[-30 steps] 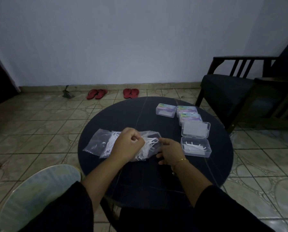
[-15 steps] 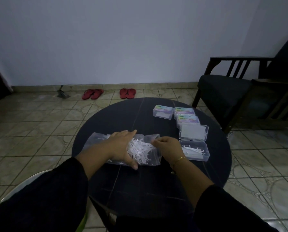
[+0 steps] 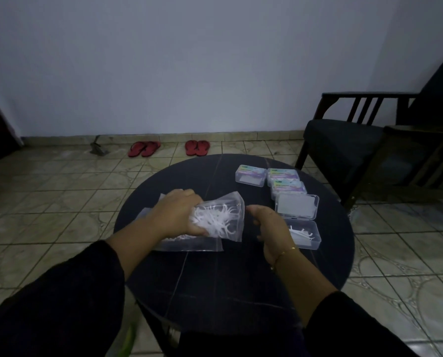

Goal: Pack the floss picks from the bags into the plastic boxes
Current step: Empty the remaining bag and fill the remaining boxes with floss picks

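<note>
Gripping a clear plastic bag (image 3: 230, 222) of white floss picks (image 3: 215, 219), the left hand (image 3: 175, 215) has its fingers curled round the bag's left part, lifting it off the round dark table (image 3: 215, 284) with its mouth tilted toward the right; the right hand (image 3: 269, 228) hangs just right of the bag, fingers loosely curled and holding nothing that can be made out, apart from the bag's edge; a second bag (image 3: 189, 244) lies flat beneath the left hand, with a few picks showing inside.

Just right of the right hand sits the open box (image 3: 305, 235), a handful of picks already in its near tray, its lid (image 3: 296, 206) folded back on the far side; farther off stand three closed boxes (image 3: 274, 177) with coloured labels.

By my judgement the bag is light, limp and slick, so it will sag and spill if held by one corner; better to take it near the mouth and reach in; the picks are stiff, thin and apt to tangle, so a small pinch by the handles should come out cleaner than a fistful; the box is light and may skid when nudged.

Beyond the table lie red sandals (image 3: 144, 149) on the tiled floor, and a dark armchair (image 3: 344, 143) stands at the far right.
</note>
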